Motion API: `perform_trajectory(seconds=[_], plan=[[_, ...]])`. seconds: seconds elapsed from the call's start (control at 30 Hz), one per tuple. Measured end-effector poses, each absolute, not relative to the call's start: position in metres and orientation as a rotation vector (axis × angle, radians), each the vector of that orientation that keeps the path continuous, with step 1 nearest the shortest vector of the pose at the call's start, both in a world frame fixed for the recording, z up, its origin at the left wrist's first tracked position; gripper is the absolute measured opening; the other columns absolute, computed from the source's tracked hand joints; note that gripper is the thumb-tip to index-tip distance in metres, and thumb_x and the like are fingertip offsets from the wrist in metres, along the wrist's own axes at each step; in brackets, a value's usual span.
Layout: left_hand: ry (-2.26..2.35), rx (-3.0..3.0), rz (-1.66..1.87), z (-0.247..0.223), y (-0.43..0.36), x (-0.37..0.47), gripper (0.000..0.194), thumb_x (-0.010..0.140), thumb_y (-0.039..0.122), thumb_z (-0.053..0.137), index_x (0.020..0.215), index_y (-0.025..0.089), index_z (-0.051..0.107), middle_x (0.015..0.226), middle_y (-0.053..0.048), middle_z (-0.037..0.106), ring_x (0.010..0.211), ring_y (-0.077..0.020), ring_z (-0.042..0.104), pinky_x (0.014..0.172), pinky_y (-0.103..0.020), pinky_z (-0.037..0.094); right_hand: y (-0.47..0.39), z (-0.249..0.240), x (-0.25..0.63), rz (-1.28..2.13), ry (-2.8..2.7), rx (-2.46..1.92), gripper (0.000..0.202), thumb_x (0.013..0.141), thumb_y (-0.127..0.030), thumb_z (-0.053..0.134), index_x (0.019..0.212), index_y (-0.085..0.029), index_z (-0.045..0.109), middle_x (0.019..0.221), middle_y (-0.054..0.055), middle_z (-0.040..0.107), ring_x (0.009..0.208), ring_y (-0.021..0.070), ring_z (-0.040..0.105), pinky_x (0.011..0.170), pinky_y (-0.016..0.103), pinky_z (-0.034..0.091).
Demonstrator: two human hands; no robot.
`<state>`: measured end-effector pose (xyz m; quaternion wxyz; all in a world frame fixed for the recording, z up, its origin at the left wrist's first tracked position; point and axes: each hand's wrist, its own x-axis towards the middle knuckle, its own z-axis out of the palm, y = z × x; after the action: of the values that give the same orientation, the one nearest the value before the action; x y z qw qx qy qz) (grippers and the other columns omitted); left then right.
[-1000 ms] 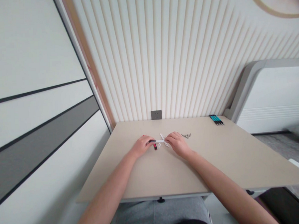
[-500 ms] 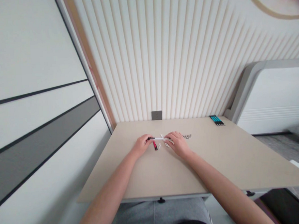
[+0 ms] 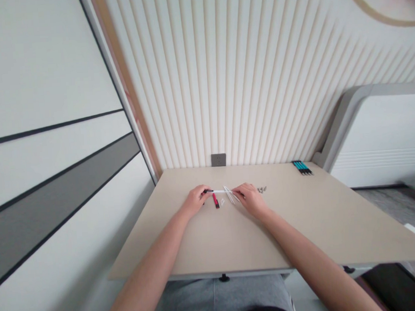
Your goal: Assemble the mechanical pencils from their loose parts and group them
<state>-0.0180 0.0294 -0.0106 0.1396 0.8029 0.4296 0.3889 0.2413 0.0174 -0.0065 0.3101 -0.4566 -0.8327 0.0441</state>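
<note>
My left hand (image 3: 197, 197) is closed on a small black pen-like part (image 3: 207, 191), its fingers hiding most of it. From that part a thin white rod (image 3: 218, 191) runs right, and my right hand (image 3: 247, 194) pinches it near the other end. Several loose white sticks (image 3: 230, 195) lie crossed on the table just left of my right fingers. Below the rod, close to my left fingertips, is a short red piece with a black end (image 3: 216, 201). Beside it lie tiny white bits (image 3: 222, 202), too small to name.
Small dark metallic pieces (image 3: 262, 189) lie right of my right hand. Several blue-and-black pen-like items (image 3: 302, 168) sit side by side near the back right corner of the beige table (image 3: 235, 243). A wall socket (image 3: 218, 160) is behind the table, a white cabinet (image 3: 54, 194) to the left.
The fingers of my right hand have shifted slightly and drawn closer together on the rod, showing more of the white sticks. My left hand stays nearly in place.
</note>
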Motion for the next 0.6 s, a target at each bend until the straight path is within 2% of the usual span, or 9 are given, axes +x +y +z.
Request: perform_trajectory(seconds=[0.4,0.6], plan=[[1.18,2.414,1.002,-0.0143,0.0321,-0.0212,0.025,0.093,0.04,0.052,0.096,0.02,0.067,0.092,-0.005,0.068,0.087,-0.0181,0.062,0.08,-0.03,0.048,0.0138,-0.0054,0.2438,0.025,-2.184,-1.01,0.028,0.099,-0.033,0.044,0.093,-0.021,0.069,0.088,0.006,0.07,0.089,0.0176,0.058,0.084,0.031,0.037],[1.146,2.432,1.028,-0.0109,0.0298,-0.0221,0.025,0.093,0.039,0.052,0.095,0.019,0.067,0.09,-0.005,0.068,0.086,-0.0177,0.061,0.081,-0.03,0.047,0.0168,-0.0079,0.245,-0.037,-2.135,-0.939,0.021,0.096,-0.028,0.05,0.09,-0.021,0.068,0.083,0.005,0.07,0.084,0.0174,0.058,0.08,0.03,0.037]])
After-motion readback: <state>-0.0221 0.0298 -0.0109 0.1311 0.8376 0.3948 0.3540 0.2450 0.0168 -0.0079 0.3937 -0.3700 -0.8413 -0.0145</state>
